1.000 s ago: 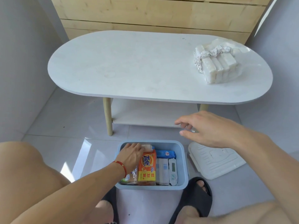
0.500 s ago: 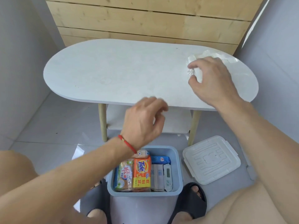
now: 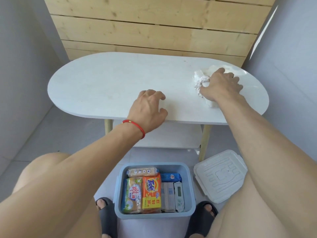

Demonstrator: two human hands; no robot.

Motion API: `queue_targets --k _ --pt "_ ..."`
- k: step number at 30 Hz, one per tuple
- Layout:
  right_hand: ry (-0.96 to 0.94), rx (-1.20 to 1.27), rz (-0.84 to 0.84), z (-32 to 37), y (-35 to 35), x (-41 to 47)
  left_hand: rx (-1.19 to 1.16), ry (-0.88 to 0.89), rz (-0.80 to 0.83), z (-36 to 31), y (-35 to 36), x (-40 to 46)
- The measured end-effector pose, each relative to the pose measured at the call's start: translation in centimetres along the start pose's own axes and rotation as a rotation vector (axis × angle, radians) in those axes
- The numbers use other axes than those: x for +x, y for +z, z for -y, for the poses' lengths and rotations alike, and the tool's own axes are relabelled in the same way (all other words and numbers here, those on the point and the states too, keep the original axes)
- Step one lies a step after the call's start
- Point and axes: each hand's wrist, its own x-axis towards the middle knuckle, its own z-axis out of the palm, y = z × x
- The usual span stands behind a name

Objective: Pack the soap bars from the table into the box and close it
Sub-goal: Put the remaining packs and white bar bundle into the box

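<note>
The white oval counter (image 3: 111, 83) stands on pale wooden legs against a plank wall. A bundle of white soap bars in crinkled clear wrap (image 3: 199, 81) lies on it toward its right end, mostly covered by the right hand (image 3: 221, 85). The left hand (image 3: 148, 110) rests at the counter's near edge, left of the bundle. On the tiled floor (image 3: 68, 134) below the counter's near edge sit a blue box (image 3: 191, 186) and, just right of it, a white lid (image 3: 221, 176).
</note>
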Motion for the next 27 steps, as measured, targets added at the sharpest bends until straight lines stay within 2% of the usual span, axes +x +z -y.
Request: queue_targets --k 6,10,14,17,19,22,25,27 --pt "-0.19 0.361 0.211 -1.0 -2.4 -7.8 -0.13 0.012 0.014 -1.6 -1.0 -2.6" --pt "-0.254 0.544 0.37 -1.3 -3.0 -13.6 -0.312 -0.039 0.04 -3.5 -1.9 -4.8" --pt "-0.264 0.621 0.412 -3.5 -2.7 -17.9 -0.353 -0.028 0.168 -2.9 -2.9 -6.6" --pt "-0.206 0.692 0.443 -5.9 -0.6 -21.2 -0.389 -0.003 0.34 -0.6 -2.3 -8.0" --pt "-0.092 0.72 0.53 -7.1 2.4 -22.6 -0.246 -0.005 0.485 1.7 -0.4 -9.3" --pt "0.089 0.611 0.672 -7.6 8.1 -23.4 0.139 -0.017 0.702 5.5 3.2 -11.9" --pt "0.112 0.404 0.612 -7.7 14.0 -23.6 0.467 0.037 0.818 8.9 6.4 -14.3" --pt "0.044 0.253 0.525 -7.5 17.1 -24.0 0.523 0.042 0.833 10.5 7.3 -14.6"
